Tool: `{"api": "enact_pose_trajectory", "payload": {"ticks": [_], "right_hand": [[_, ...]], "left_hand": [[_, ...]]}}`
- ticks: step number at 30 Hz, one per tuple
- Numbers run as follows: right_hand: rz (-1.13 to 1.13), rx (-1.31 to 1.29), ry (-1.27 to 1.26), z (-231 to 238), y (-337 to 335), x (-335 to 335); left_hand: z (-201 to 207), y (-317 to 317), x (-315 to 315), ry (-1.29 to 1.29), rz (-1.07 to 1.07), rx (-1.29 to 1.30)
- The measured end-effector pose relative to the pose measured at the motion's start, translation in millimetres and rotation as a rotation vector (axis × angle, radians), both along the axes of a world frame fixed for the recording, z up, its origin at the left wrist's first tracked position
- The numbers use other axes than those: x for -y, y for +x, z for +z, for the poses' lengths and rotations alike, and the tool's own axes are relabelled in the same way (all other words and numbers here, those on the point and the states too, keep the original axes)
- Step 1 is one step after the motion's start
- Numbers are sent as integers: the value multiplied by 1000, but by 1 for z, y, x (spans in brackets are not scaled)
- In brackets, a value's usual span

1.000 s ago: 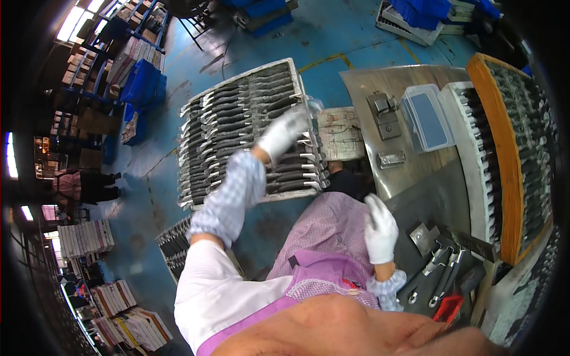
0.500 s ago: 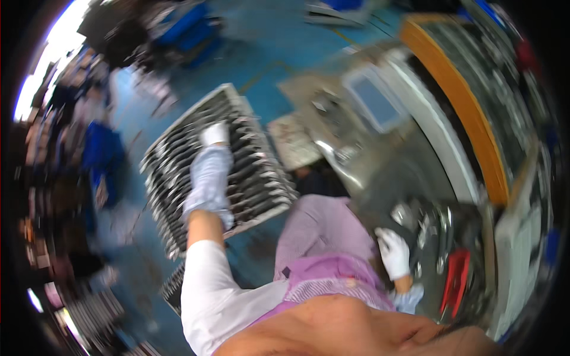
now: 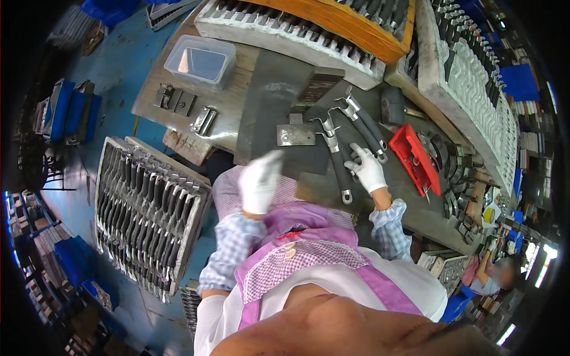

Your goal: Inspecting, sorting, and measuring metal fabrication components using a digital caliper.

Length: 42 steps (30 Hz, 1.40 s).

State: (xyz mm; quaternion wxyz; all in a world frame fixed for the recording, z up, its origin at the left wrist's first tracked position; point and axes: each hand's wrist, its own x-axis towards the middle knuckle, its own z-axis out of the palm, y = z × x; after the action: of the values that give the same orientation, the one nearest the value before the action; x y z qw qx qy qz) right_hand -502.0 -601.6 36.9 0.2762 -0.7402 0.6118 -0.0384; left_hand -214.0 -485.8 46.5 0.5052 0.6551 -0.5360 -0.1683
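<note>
White-gloved, my left hand (image 3: pixel 261 183) is over my lap at the near edge of the bench; motion smears its fingers. My right hand (image 3: pixel 367 171), gloved too, rests on the dark bench top with fingers apart. It lies between a black-handled tool with a forked metal head (image 3: pixel 337 160) and a pair of similar black-handled tools (image 3: pixel 365 127), close to their handles; whether it touches them I cannot tell. A metal block (image 3: pixel 295 135) sits left of these tools. On the floor at left, a tray (image 3: pixel 199 222) holds rows of black-handled pieces.
A clear plastic box (image 3: pixel 200 59) and small metal fixtures (image 3: pixel 203 121) occupy the bench's left. Right of the tools are a red bin (image 3: pixel 415 160) and a black-headed mallet (image 3: pixel 392 105). White trays (image 3: pixel 261 34) and an orange tray (image 3: pixel 332 16) line the back. A person (image 3: pixel 493 274) is at far right.
The view has swung right, bringing the bench to the middle. My left hand has left the floor tray and come over my lap. My right hand is now beside the black-handled tools.
</note>
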Motion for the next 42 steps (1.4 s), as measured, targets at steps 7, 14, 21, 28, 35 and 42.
{"api": "enact_pose_trajectory", "payload": {"ticks": [7, 14, 21, 28, 35, 42], "right_hand": [[198, -284, -295, 19, 31, -39], [-43, 92, -470, -29, 13, -47], [-223, 206, 138, 56, -12, -63], [-245, 61, 305, 29, -26, -132], [-264, 965, 693, 60, 3, -64], [-147, 776, -22, 16, 134, 3]], "left_hand": [[-27, -104, 40, 503, -159, -68], [-19, -108, 46, 792, -154, -701], [-6, -120, 22, 500, -338, -526], [-2, -87, -2, 262, -255, -384], [-4, -80, 7, 328, -88, -1039], [-23, -56, 9, 342, 72, -1040]]}}
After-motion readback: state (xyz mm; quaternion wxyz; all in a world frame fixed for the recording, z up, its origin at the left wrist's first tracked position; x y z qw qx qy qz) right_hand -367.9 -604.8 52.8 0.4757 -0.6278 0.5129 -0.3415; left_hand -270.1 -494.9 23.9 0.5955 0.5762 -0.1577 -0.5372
